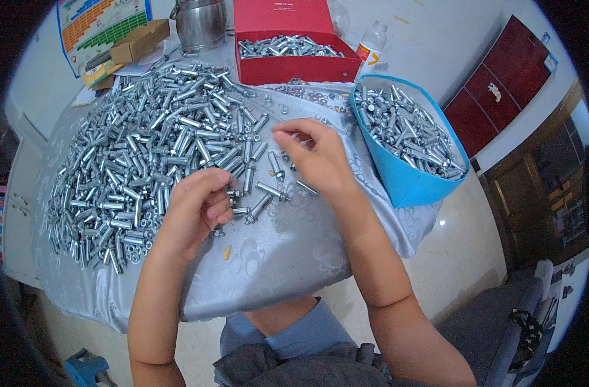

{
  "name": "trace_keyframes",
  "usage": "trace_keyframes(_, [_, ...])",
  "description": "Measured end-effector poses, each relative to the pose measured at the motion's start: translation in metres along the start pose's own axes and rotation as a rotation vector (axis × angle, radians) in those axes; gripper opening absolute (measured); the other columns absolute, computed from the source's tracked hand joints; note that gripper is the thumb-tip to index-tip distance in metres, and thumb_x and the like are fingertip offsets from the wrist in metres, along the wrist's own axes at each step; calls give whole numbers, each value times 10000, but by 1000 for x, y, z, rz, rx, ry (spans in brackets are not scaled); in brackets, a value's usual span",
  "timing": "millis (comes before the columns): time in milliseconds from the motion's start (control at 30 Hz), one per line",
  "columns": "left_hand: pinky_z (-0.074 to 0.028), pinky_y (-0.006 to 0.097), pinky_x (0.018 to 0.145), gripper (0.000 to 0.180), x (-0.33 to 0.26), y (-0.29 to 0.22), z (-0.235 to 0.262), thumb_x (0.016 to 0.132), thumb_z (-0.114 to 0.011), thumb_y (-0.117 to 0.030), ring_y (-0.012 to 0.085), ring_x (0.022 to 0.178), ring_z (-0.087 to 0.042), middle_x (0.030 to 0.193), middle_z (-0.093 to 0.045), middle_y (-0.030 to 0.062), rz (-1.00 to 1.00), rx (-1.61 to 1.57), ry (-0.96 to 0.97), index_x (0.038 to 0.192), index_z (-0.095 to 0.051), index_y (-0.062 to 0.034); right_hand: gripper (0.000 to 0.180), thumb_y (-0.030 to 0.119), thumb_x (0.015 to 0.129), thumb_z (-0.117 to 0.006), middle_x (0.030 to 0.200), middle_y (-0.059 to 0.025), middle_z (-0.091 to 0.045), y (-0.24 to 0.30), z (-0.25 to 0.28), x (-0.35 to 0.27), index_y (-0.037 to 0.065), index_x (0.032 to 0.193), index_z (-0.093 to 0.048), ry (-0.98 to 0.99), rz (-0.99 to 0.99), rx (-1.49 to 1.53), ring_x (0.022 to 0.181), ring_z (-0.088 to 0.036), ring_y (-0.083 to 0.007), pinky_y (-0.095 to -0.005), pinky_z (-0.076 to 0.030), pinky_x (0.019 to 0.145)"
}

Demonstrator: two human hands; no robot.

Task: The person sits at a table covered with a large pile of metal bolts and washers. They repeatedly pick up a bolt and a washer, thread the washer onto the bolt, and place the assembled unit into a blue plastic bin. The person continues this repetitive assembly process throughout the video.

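Observation:
A big heap of silvery sleeve anchor bolts spreads over the left and middle of the table. My left hand is at the heap's right front edge, fingers curled and thumb against the index finger; anything in that pinch is too small to make out. Further right and a little farther away is my right hand, its fingers bent in over the cloth. Whatever it grips is hidden. Between the hands lie a few separate bolts, one loose anchor bolt among them, with small nuts and washers near the left hand.
A blue fabric bin full of bolts stands at the right table edge. An open red box at the back holds more, beside a plastic bottle. A metal pot and cardboard box are back left. Grey shiny tablecloth covers the table.

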State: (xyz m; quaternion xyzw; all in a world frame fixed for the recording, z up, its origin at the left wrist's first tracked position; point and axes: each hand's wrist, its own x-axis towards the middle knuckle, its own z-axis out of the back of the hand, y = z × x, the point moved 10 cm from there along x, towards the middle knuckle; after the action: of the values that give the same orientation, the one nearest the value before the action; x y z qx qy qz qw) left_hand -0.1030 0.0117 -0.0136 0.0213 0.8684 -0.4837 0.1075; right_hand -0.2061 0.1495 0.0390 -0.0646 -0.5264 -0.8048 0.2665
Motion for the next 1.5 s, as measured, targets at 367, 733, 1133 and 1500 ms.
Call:
trace_keyframes(367, [-308,224,455,175,4,2,4,827,-550,-173,55,476,-315,561,-313,-46,8,3,19,785,-521,-5,162,170,685,-677,951,-159,-544,-41,23,0,83,821,-681,10,-51,-734,929,-521,-313,-393,-431,819])
trace_keyframes(733, [-324,225,464,211,5,6,6,848,-529,-203,60,488,-337,571,-344,-38,40,-47,4,788,-502,-3,192,173,653,-710,949,-159,-550,-45,26,-2,37,782,-665,47,-146,-734,920,-525,-306,-387,-431,802])
trace_keyframes(1133, [-336,229,462,239,7,9,8,867,-520,-245,65,479,-348,568,-342,-39,56,-15,-49,767,-491,-30,146,45,743,-661,859,-55,-609,7,-34,-11,1,868,-599,366,-123,450,794,-572,-95,-210,-458,714])
trace_keyframes(1500, [-344,238,453,163,8,6,10,853,-512,-175,72,455,-354,545,-334,-35,3,22,-58,725,-475,-82,175,18,765,-638,869,-56,-601,23,-76,-31,-28,921,-574,571,-127,788,834,-582,-108,-224,-473,754])
